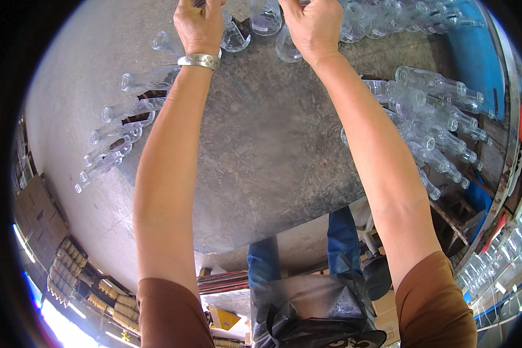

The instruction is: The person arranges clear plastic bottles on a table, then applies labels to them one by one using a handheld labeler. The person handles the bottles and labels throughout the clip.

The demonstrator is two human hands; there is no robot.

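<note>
Bottles (428, 80) line both sides of the desk (261, 151); remainder unclear. Left hand (198, 26) and right hand (314, 26) curl; can't tell their hold.

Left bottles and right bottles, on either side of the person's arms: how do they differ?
The left bottles are few; the right bottles are many. The left bottles form a curved line; the right bottles crowd several deep. In this fisheye view, left necks point left, right necks right. Both are clear glass.
</note>
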